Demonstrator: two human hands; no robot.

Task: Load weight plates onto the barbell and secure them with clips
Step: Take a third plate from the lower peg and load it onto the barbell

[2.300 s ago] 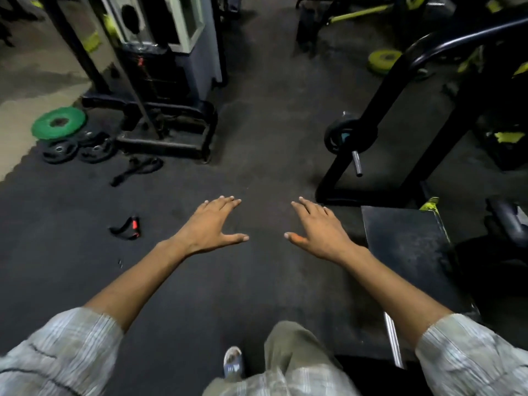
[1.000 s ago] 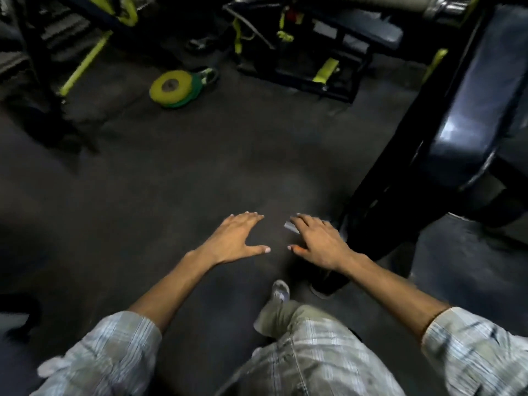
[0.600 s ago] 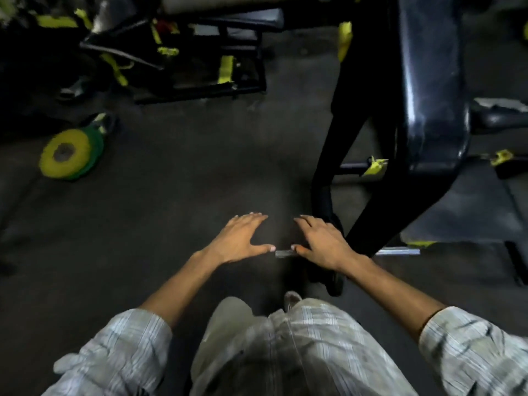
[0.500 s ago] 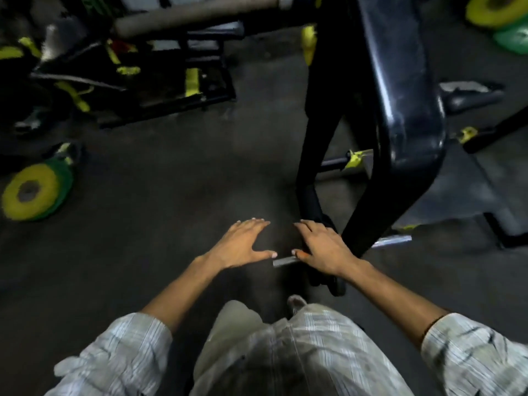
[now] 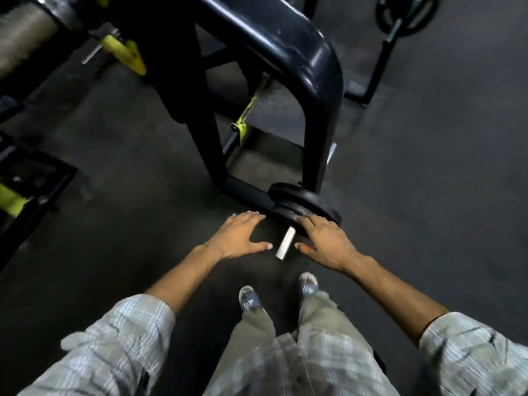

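single head view, looking steeply down at floor [image 5: 428,195], hands close below.

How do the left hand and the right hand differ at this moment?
The left hand is spread flat left of the silver peg, apparently touching nothing; the right hand lies right of the peg, its fingertips at the black plates. The right thumb tip looks orange; the left does not. Both are open, palm down, and empty.
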